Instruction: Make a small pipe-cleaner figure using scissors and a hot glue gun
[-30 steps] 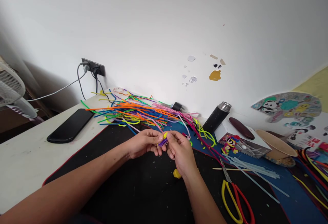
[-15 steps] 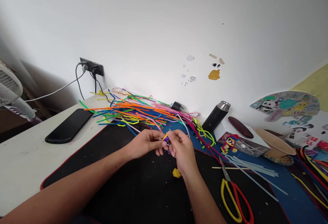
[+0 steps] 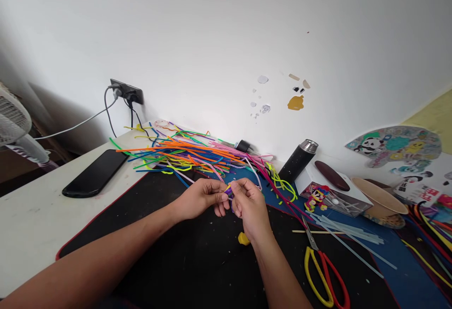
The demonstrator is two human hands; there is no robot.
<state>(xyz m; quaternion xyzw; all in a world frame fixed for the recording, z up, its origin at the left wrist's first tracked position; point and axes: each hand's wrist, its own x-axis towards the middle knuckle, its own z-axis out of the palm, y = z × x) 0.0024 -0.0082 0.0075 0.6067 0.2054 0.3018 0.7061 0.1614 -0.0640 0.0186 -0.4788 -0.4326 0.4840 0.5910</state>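
Above the black mat, my left hand [image 3: 205, 199] and my right hand [image 3: 249, 205] meet, both closed with thumb and fingertips pinched. Between them is a small purple and yellow pipe cleaner piece [image 3: 229, 190], mostly hidden by the fingers. A yellow lump [image 3: 243, 238] lies on the mat just under my right wrist; its kind is not clear. Behind the hands spreads a heap of pipe cleaners [image 3: 183, 151] in orange, pink, blue, green and other colours. Scissors [image 3: 319, 266] with one yellow and one red handle lie to the right of my right forearm.
A black phone [image 3: 93, 174] lies at the left. To the right stand a tilted black flask [image 3: 298, 160], a white box [image 3: 318, 177], a small colourful figure [image 3: 317, 199] and a bowl [image 3: 379, 196]. Translucent glue sticks [image 3: 353, 233] lie in front. A wall socket [image 3: 126, 91] holds plugged cords.
The fingers have shifted very slightly around the purple and yellow piece, my left thumb drawing a little to the left. Everything else stays in place.
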